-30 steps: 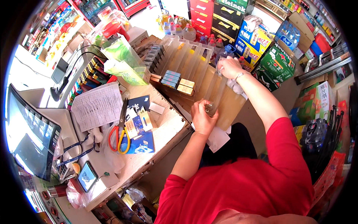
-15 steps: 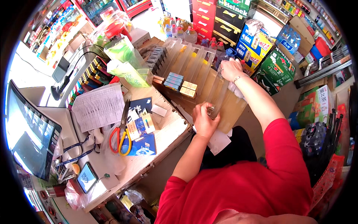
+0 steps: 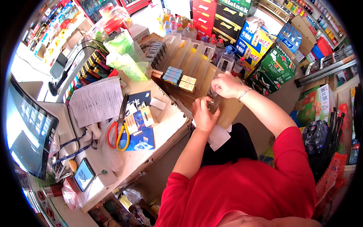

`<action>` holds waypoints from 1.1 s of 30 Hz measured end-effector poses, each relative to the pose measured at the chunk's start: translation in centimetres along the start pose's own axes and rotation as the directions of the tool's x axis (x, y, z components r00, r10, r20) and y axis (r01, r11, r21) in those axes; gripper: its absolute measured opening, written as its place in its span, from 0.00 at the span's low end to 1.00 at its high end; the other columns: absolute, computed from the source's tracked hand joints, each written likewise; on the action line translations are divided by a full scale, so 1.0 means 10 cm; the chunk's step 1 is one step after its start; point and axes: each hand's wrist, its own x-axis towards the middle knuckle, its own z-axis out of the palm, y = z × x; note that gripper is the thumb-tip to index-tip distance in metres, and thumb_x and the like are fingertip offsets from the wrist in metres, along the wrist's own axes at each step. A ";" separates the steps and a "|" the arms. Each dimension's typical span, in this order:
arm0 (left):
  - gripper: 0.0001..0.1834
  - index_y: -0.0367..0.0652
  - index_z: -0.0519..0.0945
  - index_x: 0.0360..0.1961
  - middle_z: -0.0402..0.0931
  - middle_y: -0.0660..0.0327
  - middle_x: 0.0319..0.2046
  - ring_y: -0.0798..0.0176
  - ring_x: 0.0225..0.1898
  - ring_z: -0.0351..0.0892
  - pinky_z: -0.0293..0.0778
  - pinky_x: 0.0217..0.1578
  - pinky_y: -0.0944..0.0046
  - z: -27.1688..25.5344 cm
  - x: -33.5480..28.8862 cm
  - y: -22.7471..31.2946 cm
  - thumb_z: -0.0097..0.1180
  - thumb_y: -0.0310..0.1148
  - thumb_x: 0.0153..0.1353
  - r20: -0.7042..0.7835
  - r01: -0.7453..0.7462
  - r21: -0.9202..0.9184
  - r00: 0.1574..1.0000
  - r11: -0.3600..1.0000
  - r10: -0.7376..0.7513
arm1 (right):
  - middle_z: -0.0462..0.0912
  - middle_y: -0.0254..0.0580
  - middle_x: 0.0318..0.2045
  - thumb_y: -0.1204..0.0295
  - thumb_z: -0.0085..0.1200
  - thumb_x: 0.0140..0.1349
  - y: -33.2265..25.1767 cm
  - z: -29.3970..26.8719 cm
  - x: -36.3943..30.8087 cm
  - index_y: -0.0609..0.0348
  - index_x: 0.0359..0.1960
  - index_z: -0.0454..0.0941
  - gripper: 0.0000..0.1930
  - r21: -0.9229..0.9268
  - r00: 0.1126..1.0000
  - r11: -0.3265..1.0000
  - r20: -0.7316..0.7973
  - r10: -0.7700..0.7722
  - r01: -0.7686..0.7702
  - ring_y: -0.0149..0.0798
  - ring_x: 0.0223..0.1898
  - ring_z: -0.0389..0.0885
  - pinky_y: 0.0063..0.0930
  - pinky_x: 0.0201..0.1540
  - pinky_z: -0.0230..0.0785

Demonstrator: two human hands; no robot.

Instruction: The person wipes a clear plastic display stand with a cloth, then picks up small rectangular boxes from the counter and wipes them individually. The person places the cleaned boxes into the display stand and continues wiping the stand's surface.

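A narrow clear plastic channel [image 3: 225,65] slants over a brown board [image 3: 228,109] in front of me. My left hand [image 3: 204,115] is closed round its near end, thumb and fingers curled on the sides. Farther up, my right hand [image 3: 228,85] is closed on the same channel, its fingertips bent down onto it and partly hidden. The two hands are close together. To their left lies a clear plastic tray [image 3: 184,55] with several lanes. Small blue boxes [image 3: 172,75], gold boxes [image 3: 187,83] and dark boxes [image 3: 155,52] stand by it.
Scissors [image 3: 121,128] with red and yellow handles, a printed sheet [image 3: 96,100] and a phone [image 3: 84,174] lie on the left counter beside a monitor [image 3: 32,128]. Bottles [image 3: 239,66] and stacked drink cartons [image 3: 274,68] crowd the far right. White paper [image 3: 218,137] hangs below my left hand.
My right hand has come nearer and leftward along the channel, close to my left hand. My left hand keeps its hold, and the view has shifted slightly.
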 end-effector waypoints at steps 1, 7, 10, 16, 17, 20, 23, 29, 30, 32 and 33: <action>0.27 0.46 0.68 0.41 0.67 0.55 0.40 0.46 0.44 0.68 0.67 0.46 0.50 -0.01 -0.02 0.00 0.69 0.31 0.38 0.001 0.005 -0.001 1.000 1.000 -0.005 | 0.80 0.35 0.23 0.72 0.51 0.50 0.03 0.00 -0.01 0.49 0.21 0.78 0.04 0.084 1.000 0.996 -0.004 -0.017 0.017 0.39 0.29 0.79 0.36 0.39 0.68; 0.28 0.47 0.68 0.41 0.67 0.55 0.41 0.47 0.45 0.67 0.67 0.48 0.52 -0.03 -0.02 0.04 0.69 0.31 0.39 0.037 0.031 0.005 0.999 1.000 -0.031 | 0.78 0.33 0.33 0.78 0.42 0.50 0.45 -0.09 -0.15 0.61 0.34 0.76 0.12 0.981 0.939 0.165 0.043 0.341 -0.105 0.28 0.37 0.75 0.22 0.44 0.66; 0.28 0.47 0.68 0.41 0.67 0.56 0.41 0.47 0.46 0.67 0.67 0.48 0.52 -0.03 -0.01 0.03 0.69 0.31 0.39 0.036 0.039 -0.001 0.999 0.999 -0.039 | 0.80 0.41 0.39 0.77 0.42 0.49 0.52 -0.15 -0.19 0.61 0.40 0.75 0.16 0.950 0.902 -0.302 0.060 0.427 0.080 0.40 0.44 0.78 0.33 0.53 0.68; 0.28 0.47 0.68 0.41 0.67 0.56 0.40 0.47 0.45 0.67 0.67 0.47 0.52 -0.04 -0.02 0.03 0.70 0.31 0.39 0.033 0.037 0.002 0.999 0.999 -0.037 | 0.79 0.42 0.47 0.74 0.42 0.58 0.63 -0.02 -0.31 0.57 0.52 0.72 0.19 0.876 0.829 -0.422 0.047 0.557 0.233 0.45 0.53 0.74 0.45 0.58 0.65; 0.28 0.47 0.68 0.41 0.67 0.56 0.39 0.47 0.45 0.67 0.68 0.47 0.52 -0.04 -0.02 0.03 0.69 0.31 0.39 0.030 0.032 0.002 0.999 0.999 -0.032 | 0.79 0.42 0.47 0.74 0.42 0.59 0.63 -0.01 -0.32 0.56 0.53 0.71 0.19 0.870 0.824 -0.425 0.041 0.565 0.248 0.45 0.54 0.74 0.45 0.59 0.64; 0.28 0.47 0.68 0.41 0.67 0.56 0.40 0.47 0.45 0.67 0.68 0.47 0.52 -0.03 -0.03 0.03 0.69 0.31 0.38 0.027 0.034 0.010 0.999 0.999 -0.034 | 0.79 0.43 0.48 0.74 0.40 0.63 0.77 -0.01 -0.30 0.58 0.52 0.72 0.16 0.900 0.811 -0.373 0.039 0.584 0.225 0.43 0.51 0.77 0.40 0.56 0.68; 0.28 0.48 0.68 0.41 0.67 0.56 0.40 0.48 0.45 0.67 0.68 0.47 0.52 -0.03 -0.03 0.02 0.69 0.31 0.38 0.025 0.035 0.010 0.999 0.999 -0.035 | 0.80 0.41 0.45 0.76 0.39 0.66 0.79 -0.12 -0.23 0.59 0.50 0.73 0.14 0.938 0.742 -0.257 -0.002 0.670 0.234 0.39 0.46 0.79 0.33 0.51 0.72; 0.28 0.49 0.68 0.41 0.67 0.57 0.40 0.48 0.46 0.67 0.68 0.47 0.52 -0.02 -0.03 -0.01 0.70 0.31 0.38 0.040 0.048 0.008 0.998 0.999 -0.049 | 0.81 0.35 0.41 0.71 0.55 0.62 0.54 -0.49 -0.15 0.56 0.47 0.76 0.12 0.975 0.789 -0.189 0.021 0.614 0.120 0.34 0.43 0.80 0.36 0.46 0.74; 0.28 0.49 0.68 0.41 0.67 0.57 0.40 0.48 0.46 0.67 0.68 0.47 0.52 -0.02 -0.03 0.00 0.70 0.31 0.38 0.042 0.047 0.007 0.998 0.999 -0.047 | 0.81 0.36 0.40 0.76 0.57 0.59 0.70 -0.32 -0.19 0.59 0.46 0.76 0.13 0.993 0.794 -0.118 0.050 0.606 0.027 0.34 0.43 0.80 0.33 0.48 0.72; 0.28 0.49 0.68 0.41 0.67 0.57 0.40 0.48 0.46 0.67 0.68 0.47 0.52 -0.01 -0.03 0.00 0.70 0.31 0.38 0.040 0.050 0.007 0.998 0.999 -0.050 | 0.81 0.39 0.42 0.82 0.55 0.55 0.73 -0.17 -0.19 0.63 0.48 0.75 0.17 0.996 0.810 -0.001 0.072 0.581 -0.087 0.35 0.44 0.79 0.30 0.49 0.71; 0.28 0.49 0.68 0.41 0.67 0.57 0.40 0.48 0.46 0.67 0.68 0.47 0.52 -0.01 -0.03 0.00 0.70 0.31 0.38 0.034 0.038 0.007 0.999 0.999 -0.038 | 0.81 0.41 0.42 0.83 0.55 0.55 0.73 -0.11 -0.20 0.64 0.49 0.74 0.18 0.992 0.805 0.046 0.070 0.589 -0.119 0.35 0.45 0.79 0.30 0.49 0.71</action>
